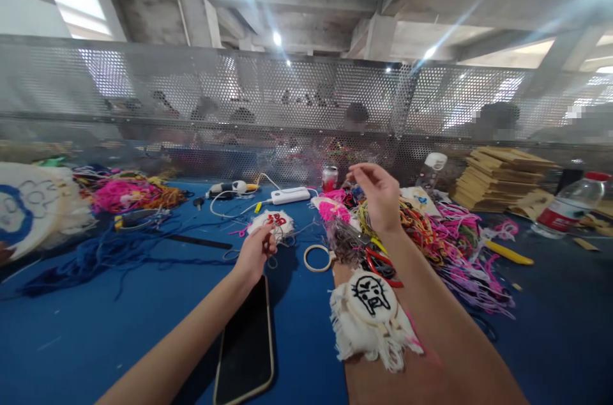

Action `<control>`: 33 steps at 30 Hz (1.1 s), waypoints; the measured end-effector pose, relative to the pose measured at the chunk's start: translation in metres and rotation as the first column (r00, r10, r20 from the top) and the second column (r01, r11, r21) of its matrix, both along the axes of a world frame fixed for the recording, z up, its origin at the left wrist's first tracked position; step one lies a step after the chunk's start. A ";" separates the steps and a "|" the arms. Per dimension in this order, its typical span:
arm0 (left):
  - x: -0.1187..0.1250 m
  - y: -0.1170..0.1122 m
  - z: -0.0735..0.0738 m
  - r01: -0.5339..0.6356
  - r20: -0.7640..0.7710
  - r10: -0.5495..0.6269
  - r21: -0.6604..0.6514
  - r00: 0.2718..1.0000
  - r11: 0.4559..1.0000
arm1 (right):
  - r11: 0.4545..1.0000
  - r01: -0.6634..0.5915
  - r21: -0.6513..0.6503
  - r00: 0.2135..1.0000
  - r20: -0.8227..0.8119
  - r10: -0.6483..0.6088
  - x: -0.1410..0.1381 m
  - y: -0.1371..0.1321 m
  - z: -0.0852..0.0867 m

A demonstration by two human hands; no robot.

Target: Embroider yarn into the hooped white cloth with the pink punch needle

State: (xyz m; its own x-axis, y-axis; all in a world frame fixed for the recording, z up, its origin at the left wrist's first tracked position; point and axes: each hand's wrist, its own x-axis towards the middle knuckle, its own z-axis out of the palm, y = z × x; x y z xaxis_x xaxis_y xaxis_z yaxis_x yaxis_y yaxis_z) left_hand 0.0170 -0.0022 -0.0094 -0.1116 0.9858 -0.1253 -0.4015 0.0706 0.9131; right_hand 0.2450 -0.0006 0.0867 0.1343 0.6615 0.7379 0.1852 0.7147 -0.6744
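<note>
Just ahead of your left hand [256,252] sits the small hoop [275,223] with red stitching, and your fingertips are curled and pinching its near edge. Up high, your right hand [378,197] hangs over the tangle of yarn [440,239], fingertips drawn together; whether a thread runs between them is too fine to tell. Under your left forearm lies a phone [246,344], dark side up. Against your right forearm rests a hoop with a black face [371,296]. Between your hands lies a bare ring [317,258], with red-handled scissors [380,262] just beside your right wrist.
</note>
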 end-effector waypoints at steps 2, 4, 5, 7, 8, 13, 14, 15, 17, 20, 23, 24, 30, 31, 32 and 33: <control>-0.001 0.000 0.000 0.000 0.014 0.000 0.000 1.000 1.000 | 0.999 -0.027 -0.030 0.992 -0.123 0.023 0.009 0.006 0.004; -0.001 0.000 -0.001 0.007 0.019 -0.006 -0.006 1.000 1.000 | 0.995 -0.061 -0.081 0.984 -0.170 0.046 0.014 0.012 0.002; 0.000 -0.001 -0.001 0.012 0.017 -0.012 -0.012 1.000 1.000 | 0.992 -0.071 -0.107 0.983 -0.179 0.051 0.016 0.014 0.001; 0.001 -0.002 -0.002 0.025 0.006 -0.025 -0.025 1.000 0.999 | 0.986 -0.082 -0.144 0.982 -0.183 0.055 0.019 0.016 -0.002; 0.002 -0.003 -0.003 0.033 -0.002 -0.033 -0.030 0.999 0.999 | 0.985 -0.087 -0.151 0.981 -0.186 0.058 0.020 0.017 -0.002; 0.007 -0.007 -0.002 0.062 -0.003 -0.062 -0.053 0.998 0.997 | 0.987 -0.082 -0.140 0.980 -0.193 0.054 0.028 0.019 0.001; 0.007 -0.008 -0.001 0.061 -0.004 -0.061 -0.055 0.998 0.997 | 0.988 -0.069 -0.138 0.978 -0.203 0.040 0.032 0.020 0.002; 0.008 -0.008 -0.001 0.058 -0.007 -0.059 -0.056 0.998 0.997 | 0.989 -0.054 -0.139 0.976 -0.219 0.022 0.036 0.020 0.004; 0.008 -0.008 -0.001 0.056 -0.010 -0.057 -0.056 0.998 0.997 | 0.985 -0.038 -0.168 0.966 -0.259 -0.007 0.047 0.019 0.008; 0.008 -0.008 -0.002 0.066 0.004 -0.066 -0.067 0.998 0.996 | 0.949 -0.120 -0.291 0.960 -0.277 0.037 0.064 0.015 0.013; 0.008 -0.008 -0.004 0.084 0.016 -0.083 -0.088 0.996 0.993 | 0.840 -0.252 -0.481 0.966 -0.173 0.191 0.067 0.015 0.009; 0.008 -0.008 -0.005 0.090 0.020 -0.088 -0.093 0.996 0.992 | 0.803 -0.268 -0.532 0.963 -0.130 0.235 0.063 0.017 0.005; 0.005 -0.005 -0.005 0.069 0.041 -0.067 -0.069 0.997 0.995 | 0.795 0.272 -0.542 0.902 0.431 -0.014 0.018 0.037 -0.035; 0.004 -0.004 -0.005 0.065 0.041 -0.063 -0.064 0.997 0.996 | 0.779 0.355 -0.517 0.858 0.510 -0.052 0.013 0.038 -0.040; 0.003 -0.003 -0.005 0.064 0.040 -0.062 -0.064 0.997 0.996 | 0.764 0.428 -0.483 0.793 0.607 -0.061 0.010 0.037 -0.045; 0.002 -0.003 -0.005 0.064 0.035 -0.062 -0.066 0.997 0.996 | 0.762 0.466 -0.450 0.721 0.692 -0.032 0.007 0.036 -0.048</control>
